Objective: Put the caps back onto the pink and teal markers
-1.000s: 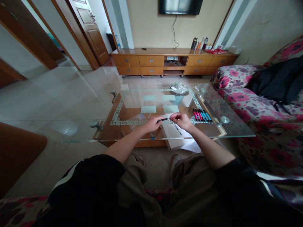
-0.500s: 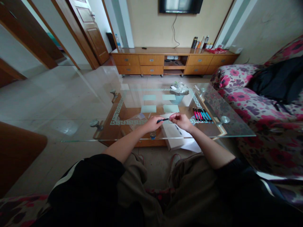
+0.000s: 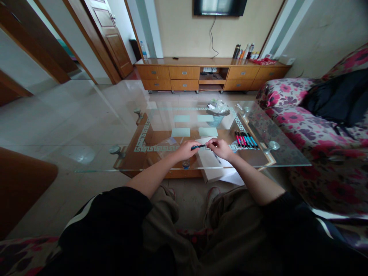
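Above the near part of the glass table (image 3: 161,161), my left hand (image 3: 186,150) is closed around a slim dark pen (image 3: 202,145) with a bit of blue on it. My right hand (image 3: 220,148) pinches the pen's right end between thumb and fingertips. The pen lies nearly level between both hands; its left part is hidden in my left hand. To the right of my right hand, several pink and blue pens with black ends (image 3: 245,139) lie side by side in a row on the glass.
Beneath the glass are a white box (image 3: 211,174) and a small blue-topped item (image 3: 186,165). A waste basket (image 3: 215,120) with a bag stands past the table. A flowered sofa (image 3: 296,126) with a black backpack (image 3: 336,97) is at right; a wooden cabinet (image 3: 184,73) lines the wall.
The pen has turned slightly in my hands, and some blue on it shows more plainly. Both hands stay in nearly the same place.
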A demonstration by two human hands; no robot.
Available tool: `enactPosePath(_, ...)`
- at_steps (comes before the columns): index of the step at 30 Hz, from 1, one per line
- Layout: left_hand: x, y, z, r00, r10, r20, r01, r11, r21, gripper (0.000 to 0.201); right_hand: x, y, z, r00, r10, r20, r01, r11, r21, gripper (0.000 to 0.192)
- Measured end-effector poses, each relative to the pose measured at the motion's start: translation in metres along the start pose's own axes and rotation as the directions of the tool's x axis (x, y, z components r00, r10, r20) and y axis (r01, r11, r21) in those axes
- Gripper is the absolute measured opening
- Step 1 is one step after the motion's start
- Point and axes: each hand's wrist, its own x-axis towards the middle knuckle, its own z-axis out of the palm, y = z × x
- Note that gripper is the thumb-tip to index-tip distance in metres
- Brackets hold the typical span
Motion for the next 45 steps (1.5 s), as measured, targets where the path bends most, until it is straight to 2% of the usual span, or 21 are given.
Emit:
enactPosePath(5, -0.0004, -0.0025, 0.0011, 1.000, 0.013, -0.005, -0.014, 1.000, -0.025, 0.029, -0.0016, -0.0057, -0.0023, 1.000, -0.018, 0.010, 0.019, 0.991, -0.132, 0.051)
enactPosePath(10, -0.0004, -0.0032, 0.0008, 1.000, -0.010, -0.006, 0.010, 1.000, -0.028, 0.028, -0.0007, -0.0050, -0.0012, 1.000, 0.010, -0.022, -0.012, 0.994, -0.107, 0.024)
enactPosePath(12, -0.0004, -0.0034, 0.0008, 1.000, -0.002, -0.010, 0.002, 1.000, -0.030, 0.028, -0.0002, -0.0038, -0.0009, 1.000, -0.006, -0.022, 0.003, 0.992, -0.128, 0.021)
enactPosePath(17, -0.0005, -0.0042, 0.0016, 1.000, -0.003, -0.006, 0.002, 1.000, -0.031, 0.029, 0.0001, -0.0031, -0.0017, 0.998, -0.068, 0.009, 0.069, 0.983, -0.168, 0.040)
enactPosePath(23, -0.0007, -0.0039, 0.0015, 1.000, 0.005, -0.009, -0.006, 0.999, -0.033, 0.029, -0.0019, -0.0061, -0.0010, 0.998, -0.051, 0.022, 0.053, 0.989, -0.139, 0.023)
enactPosePath(27, -0.0007, -0.0014, 0.0000, 1.000, 0.007, -0.004, -0.007, 1.000, -0.014, 0.029, -0.0018, -0.0051, 0.0003, 0.996, -0.083, 0.035, 0.088, 0.979, -0.183, 0.034)
enactPosePath(32, -0.0007, 0.0006, -0.0014, 1.000, -0.005, -0.007, 0.005, 1.000, -0.009, 0.030, -0.0016, -0.0045, 0.0006, 0.996, -0.080, 0.051, 0.086, 0.987, -0.136, 0.026)
enactPosePath(38, 0.0000, 0.0006, -0.0021, 1.000, -0.026, -0.017, 0.025, 1.000, -0.009, 0.027, -0.0004, -0.0042, 0.0000, 0.985, -0.149, 0.082, 0.161, 0.974, -0.162, 0.033)
enactPosePath(45, 0.0039, 0.0001, -0.0015, 0.996, -0.070, -0.049, 0.067, 0.996, -0.054, 0.025, 0.0007, -0.0049, 0.0029, 0.994, -0.067, 0.086, 0.075, 0.993, -0.087, 0.047)
